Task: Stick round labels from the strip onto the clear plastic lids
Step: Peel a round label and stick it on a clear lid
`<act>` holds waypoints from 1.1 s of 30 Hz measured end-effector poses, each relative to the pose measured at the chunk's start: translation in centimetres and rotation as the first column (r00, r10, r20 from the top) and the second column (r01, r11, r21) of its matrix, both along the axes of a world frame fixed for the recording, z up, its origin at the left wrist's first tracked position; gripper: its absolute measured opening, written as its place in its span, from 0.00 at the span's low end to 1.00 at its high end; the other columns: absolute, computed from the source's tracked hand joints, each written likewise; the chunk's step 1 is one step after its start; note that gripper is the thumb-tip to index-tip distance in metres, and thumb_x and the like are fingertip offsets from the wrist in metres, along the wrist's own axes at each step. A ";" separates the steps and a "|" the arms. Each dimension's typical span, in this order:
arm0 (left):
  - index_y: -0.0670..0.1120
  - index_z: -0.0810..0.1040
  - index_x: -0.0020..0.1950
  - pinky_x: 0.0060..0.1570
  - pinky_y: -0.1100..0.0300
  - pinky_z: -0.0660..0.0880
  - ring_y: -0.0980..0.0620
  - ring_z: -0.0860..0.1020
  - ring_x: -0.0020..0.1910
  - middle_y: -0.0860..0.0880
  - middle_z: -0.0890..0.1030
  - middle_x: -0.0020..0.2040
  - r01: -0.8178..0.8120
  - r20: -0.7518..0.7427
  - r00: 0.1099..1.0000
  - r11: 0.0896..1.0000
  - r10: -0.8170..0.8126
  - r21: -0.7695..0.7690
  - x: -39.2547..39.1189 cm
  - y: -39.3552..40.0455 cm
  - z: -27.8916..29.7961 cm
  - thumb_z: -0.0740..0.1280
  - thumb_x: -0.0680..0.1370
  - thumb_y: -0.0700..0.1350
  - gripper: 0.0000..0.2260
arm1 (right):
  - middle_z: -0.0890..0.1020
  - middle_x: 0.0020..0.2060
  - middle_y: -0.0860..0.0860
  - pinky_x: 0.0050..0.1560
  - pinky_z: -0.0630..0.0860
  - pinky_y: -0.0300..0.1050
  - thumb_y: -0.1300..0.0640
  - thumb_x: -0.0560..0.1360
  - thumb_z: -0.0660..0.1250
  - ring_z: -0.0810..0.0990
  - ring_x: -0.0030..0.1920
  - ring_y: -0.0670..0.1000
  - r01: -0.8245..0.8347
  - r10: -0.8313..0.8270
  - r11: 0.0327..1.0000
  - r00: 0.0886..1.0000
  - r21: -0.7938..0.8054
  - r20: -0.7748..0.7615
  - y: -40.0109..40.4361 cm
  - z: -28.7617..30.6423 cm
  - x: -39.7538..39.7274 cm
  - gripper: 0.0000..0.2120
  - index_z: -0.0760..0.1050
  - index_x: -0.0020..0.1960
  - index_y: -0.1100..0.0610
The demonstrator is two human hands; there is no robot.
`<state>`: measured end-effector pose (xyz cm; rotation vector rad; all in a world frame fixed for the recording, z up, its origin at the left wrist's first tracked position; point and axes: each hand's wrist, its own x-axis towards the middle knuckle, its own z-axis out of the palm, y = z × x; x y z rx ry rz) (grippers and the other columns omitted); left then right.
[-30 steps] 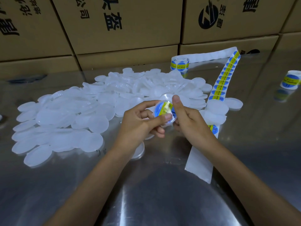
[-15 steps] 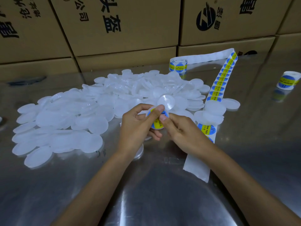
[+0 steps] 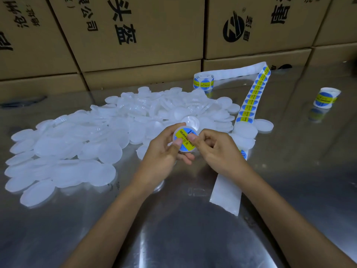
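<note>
Head view: "SOLDERING PASTE" round label (image 3: 185,140) on lid (image 3: 174,139) between both hands.

A packing or warehouse work area — stacked brown cardboard cartons (image 3: 135,33) printed with black Chinese characters and a logo wall in a shiny stainless-steel table (image 3: 193,238), which bears a heap of clear plastic lids (image 3: 81,144) and sticker rolls (image 3: 326,99) — bulk labelling work.

"SOLDERING PASTE" in black on the yellow band of the round label (image 3: 185,139); large black Chinese characters and a round logo on the cardboard boxes (image 3: 139,29).
</note>
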<state>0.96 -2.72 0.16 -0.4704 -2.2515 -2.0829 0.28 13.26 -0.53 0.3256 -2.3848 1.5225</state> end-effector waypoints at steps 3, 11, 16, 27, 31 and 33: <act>0.56 0.71 0.68 0.47 0.60 0.80 0.51 0.84 0.39 0.49 0.81 0.56 0.021 0.007 1.000 1.000 -0.022 0.013 0.2 0.2 -0.2 0.62 0.81 0.30 0.24 | 0.65 0.24 0.53 0.30 0.60 0.39 0.46 0.79 0.67 0.62 0.27 0.46 0.046 -0.045 0.998 0.999 -0.039 0.013 0.2 0.1 -0.2 0.24 0.69 0.36 0.66; 0.57 0.75 0.64 0.47 0.69 0.75 0.55 0.79 0.49 0.58 0.79 0.53 -0.295 -0.288 0.932 0.922 0.220 -0.250 -0.4 -0.8 -1.5 0.65 0.78 0.35 0.20 | 0.79 0.26 0.51 0.25 0.68 0.39 0.46 0.81 0.63 0.69 0.21 0.47 0.565 -0.496 0.690 0.824 -0.451 0.274 7.2 1.0 -2.2 0.23 0.73 0.32 0.58; 0.55 0.76 0.64 0.49 0.68 0.72 0.57 0.77 0.53 0.61 0.77 0.52 -0.340 -0.388 0.903 0.856 0.182 -0.390 -0.8 -1.5 -2.1 0.65 0.78 0.36 0.19 | 0.83 0.50 0.63 0.54 0.75 0.54 0.40 0.77 0.64 0.80 0.54 0.64 0.824 -0.831 0.547 0.513 0.151 0.214 13.8 0.4 -1.7 0.23 0.84 0.46 0.59; 0.59 0.75 0.64 0.50 0.70 0.69 0.65 0.74 0.54 0.65 0.76 0.53 -0.367 -0.429 0.892 0.781 0.142 -0.505 -0.7 -1.8 -2.6 0.59 0.76 0.49 0.18 | 0.81 0.54 0.64 0.70 0.60 0.54 0.48 0.75 0.69 0.78 0.59 0.62 0.835 -0.941 0.338 0.283 0.434 0.187 15.6 -0.7 -1.4 0.18 0.79 0.55 0.62; 0.58 0.76 0.64 0.50 0.70 0.67 0.67 0.72 0.55 0.65 0.75 0.52 -0.419 -0.486 0.863 0.731 0.137 -0.538 -0.7 -1.9 -2.8 0.62 0.79 0.43 0.16 | 0.82 0.50 0.60 0.69 0.57 0.58 0.49 0.77 0.66 0.77 0.58 0.62 0.865 -0.947 0.298 0.320 0.405 0.014 15.4 -1.1 -1.8 0.13 0.81 0.49 0.58; 0.57 0.76 0.64 0.50 0.70 0.67 0.65 0.72 0.54 0.65 0.75 0.52 -0.433 -0.500 0.855 0.718 0.136 -0.545 -0.7 -1.7 -2.8 0.63 0.79 0.40 0.16 | 0.81 0.54 0.57 0.68 0.56 0.59 0.49 0.78 0.64 0.72 0.62 0.60 0.850 -0.889 0.371 0.441 0.373 -0.122 15.0 -1.2 -2.1 0.12 0.80 0.53 0.56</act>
